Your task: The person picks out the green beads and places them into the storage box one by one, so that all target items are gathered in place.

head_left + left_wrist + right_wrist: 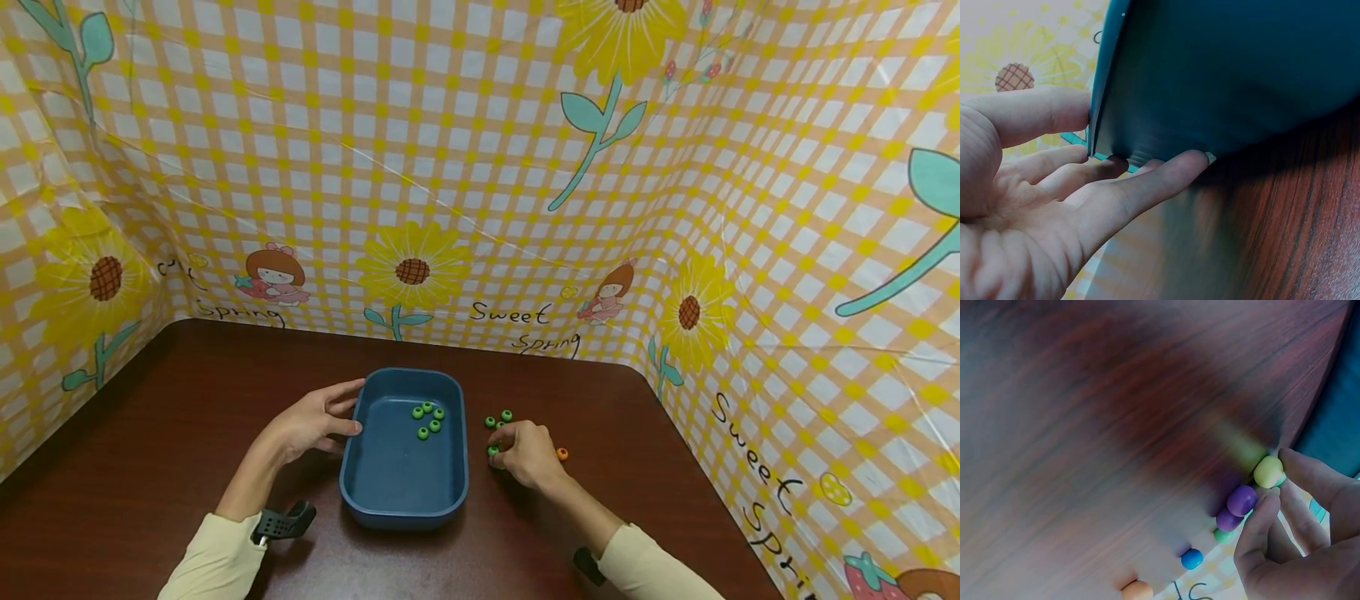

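A blue rectangular plastic box [405, 510] stands on the table with several green beads [435, 426] in it. My left hand [318, 421] rests against the box's left outer wall. Its fingers are fairly straight and touch the wall, as the left wrist view [1104, 206] also shows. To the right of the box, my right hand [528, 454] pinches a green bead [492, 451] between thumb and index finger. Right beside the fingertips sit a yellow-green bead [1269, 472] and two purple beads [1242, 500], clear in the right wrist view.
More green beads [507, 415] lie just beyond the right hand. An orange bead [562, 454] is to its right, and a blue bead [1192, 559] shows in the right wrist view. A patterned cloth [480, 192] encloses the dark wooden table [300, 567] at the back and sides.
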`<state>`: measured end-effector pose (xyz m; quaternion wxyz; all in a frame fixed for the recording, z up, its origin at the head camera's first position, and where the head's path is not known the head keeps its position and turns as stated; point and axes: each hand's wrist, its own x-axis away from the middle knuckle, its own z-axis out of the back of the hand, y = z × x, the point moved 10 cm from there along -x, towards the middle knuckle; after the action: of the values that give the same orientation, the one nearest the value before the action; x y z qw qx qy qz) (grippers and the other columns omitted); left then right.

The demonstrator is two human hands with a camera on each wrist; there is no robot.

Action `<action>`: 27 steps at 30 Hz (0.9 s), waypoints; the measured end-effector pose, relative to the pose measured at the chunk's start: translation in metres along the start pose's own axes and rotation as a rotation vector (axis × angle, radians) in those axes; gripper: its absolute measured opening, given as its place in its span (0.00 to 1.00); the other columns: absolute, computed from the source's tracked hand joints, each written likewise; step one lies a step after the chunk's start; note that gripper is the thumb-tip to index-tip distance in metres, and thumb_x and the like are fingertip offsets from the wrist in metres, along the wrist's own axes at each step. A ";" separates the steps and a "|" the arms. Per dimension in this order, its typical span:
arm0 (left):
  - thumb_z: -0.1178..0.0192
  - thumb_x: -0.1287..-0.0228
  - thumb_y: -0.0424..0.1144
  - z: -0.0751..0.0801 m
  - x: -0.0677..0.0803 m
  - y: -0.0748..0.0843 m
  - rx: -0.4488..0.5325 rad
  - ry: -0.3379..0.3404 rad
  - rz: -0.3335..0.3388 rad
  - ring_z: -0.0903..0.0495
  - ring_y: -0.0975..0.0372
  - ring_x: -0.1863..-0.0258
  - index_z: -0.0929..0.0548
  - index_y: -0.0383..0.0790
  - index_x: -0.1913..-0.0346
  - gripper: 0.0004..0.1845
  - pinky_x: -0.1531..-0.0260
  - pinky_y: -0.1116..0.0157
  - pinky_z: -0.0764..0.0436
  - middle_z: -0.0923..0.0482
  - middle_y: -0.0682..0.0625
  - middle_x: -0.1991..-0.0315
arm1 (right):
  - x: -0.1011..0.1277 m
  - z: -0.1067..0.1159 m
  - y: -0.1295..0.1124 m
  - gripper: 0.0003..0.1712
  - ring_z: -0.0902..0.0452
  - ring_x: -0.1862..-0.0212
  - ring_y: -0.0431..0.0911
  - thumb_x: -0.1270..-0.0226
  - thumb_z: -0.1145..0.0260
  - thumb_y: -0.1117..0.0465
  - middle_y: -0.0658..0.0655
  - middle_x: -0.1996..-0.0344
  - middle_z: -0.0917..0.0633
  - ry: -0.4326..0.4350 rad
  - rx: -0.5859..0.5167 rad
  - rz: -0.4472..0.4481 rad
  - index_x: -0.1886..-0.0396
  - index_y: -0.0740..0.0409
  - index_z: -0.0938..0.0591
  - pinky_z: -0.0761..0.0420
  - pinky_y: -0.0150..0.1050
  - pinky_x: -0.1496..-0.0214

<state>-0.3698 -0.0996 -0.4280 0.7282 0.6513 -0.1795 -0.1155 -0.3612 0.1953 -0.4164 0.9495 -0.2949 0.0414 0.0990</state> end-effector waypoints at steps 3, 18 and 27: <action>0.40 0.32 0.24 0.000 0.000 0.000 0.006 -0.004 -0.001 0.24 0.35 0.37 0.50 0.35 0.19 0.43 0.54 0.42 0.15 0.46 0.29 0.23 | 0.001 0.000 -0.001 0.10 0.20 0.71 0.40 0.52 0.20 0.68 0.48 0.78 0.13 0.003 0.004 0.005 0.68 0.54 0.08 0.20 0.39 0.67; 0.39 0.33 0.24 0.000 0.000 0.000 0.019 -0.011 -0.005 0.24 0.35 0.37 0.50 0.35 0.19 0.44 0.54 0.43 0.14 0.46 0.28 0.23 | -0.007 0.012 -0.011 0.09 0.14 0.67 0.46 0.50 0.22 0.70 0.53 0.73 0.10 0.048 -0.031 0.015 0.67 0.57 0.08 0.17 0.37 0.69; 0.40 0.33 0.24 -0.001 0.000 0.002 0.014 -0.015 -0.006 0.24 0.35 0.36 0.50 0.34 0.19 0.44 0.55 0.44 0.14 0.46 0.29 0.23 | -0.014 0.026 -0.023 0.08 0.15 0.69 0.42 0.45 0.23 0.67 0.52 0.70 0.09 0.075 -0.065 0.009 0.64 0.53 0.08 0.17 0.38 0.68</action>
<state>-0.3700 -0.0988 -0.4260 0.7219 0.6559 -0.1840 -0.1215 -0.3696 0.1889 -0.3802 0.9367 -0.3288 0.0752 0.0936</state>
